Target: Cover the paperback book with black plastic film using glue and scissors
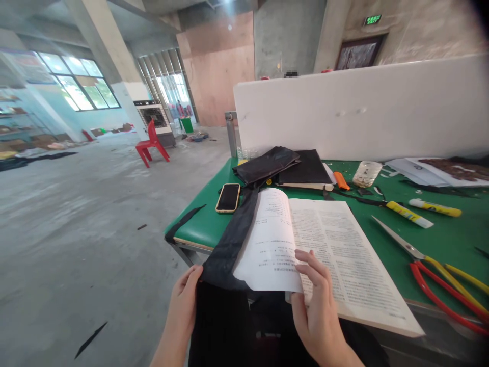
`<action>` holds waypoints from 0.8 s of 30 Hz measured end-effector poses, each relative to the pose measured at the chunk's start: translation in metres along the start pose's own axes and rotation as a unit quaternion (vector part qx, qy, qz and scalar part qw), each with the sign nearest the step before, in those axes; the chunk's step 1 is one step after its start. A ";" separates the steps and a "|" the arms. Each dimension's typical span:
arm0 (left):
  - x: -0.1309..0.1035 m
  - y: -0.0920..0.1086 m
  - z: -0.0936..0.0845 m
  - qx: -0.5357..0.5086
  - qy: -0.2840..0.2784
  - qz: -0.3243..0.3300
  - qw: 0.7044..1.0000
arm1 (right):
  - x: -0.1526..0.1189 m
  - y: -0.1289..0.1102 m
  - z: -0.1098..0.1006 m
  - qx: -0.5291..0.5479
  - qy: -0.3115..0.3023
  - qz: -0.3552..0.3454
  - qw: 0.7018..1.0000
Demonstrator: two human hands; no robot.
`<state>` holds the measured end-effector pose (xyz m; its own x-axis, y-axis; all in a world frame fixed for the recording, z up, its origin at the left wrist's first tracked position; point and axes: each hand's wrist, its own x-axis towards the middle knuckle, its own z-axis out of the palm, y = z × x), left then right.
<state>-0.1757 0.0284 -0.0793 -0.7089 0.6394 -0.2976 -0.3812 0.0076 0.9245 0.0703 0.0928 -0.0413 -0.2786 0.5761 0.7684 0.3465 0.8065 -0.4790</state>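
Note:
An open book point(344, 244) with printed text lies on the green table near its front edge. Its left page point(271, 255) curls up over a strip of black sheet material point(225, 255), which hangs past the table edge. My left hand point(184, 295) pinches the lower left corner of that black sheet. At the bottom of the curled page, my right hand point(317, 300) has its fingers on top and its thumb below, gripping the page edge. Whether the black sheet is fixed to the book's cover cannot be seen.
A phone point(228, 198) lies left of the book. Behind are folded black sheets point(267, 165) and a black-covered book point(305, 165). Glue sticks point(409, 214) and red-and-yellow-handled scissors point(424, 262) sit to the right. A white panel point(362, 112) stands along the back.

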 end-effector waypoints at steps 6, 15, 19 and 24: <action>-0.003 -0.006 -0.015 0.112 -0.015 0.075 0.991 | -0.007 0.000 0.011 0.008 0.080 -0.001 0.997; 0.029 0.065 -0.008 0.533 0.011 0.259 0.805 | 0.020 0.004 -0.021 -0.040 -0.242 -0.081 0.966; 0.048 0.107 0.030 0.568 -0.060 0.350 0.743 | 0.065 0.000 -0.047 0.080 -0.344 0.078 0.932; 0.084 0.110 0.102 0.563 -0.226 0.397 0.689 | 0.137 0.038 -0.017 0.372 -0.293 0.410 0.780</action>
<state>-0.2165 0.1616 0.0217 -0.0744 0.9579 0.2772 0.9020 -0.0539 0.4285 0.0603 0.2006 0.0530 -0.6742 0.7239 -0.1464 0.0689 -0.1357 -0.9884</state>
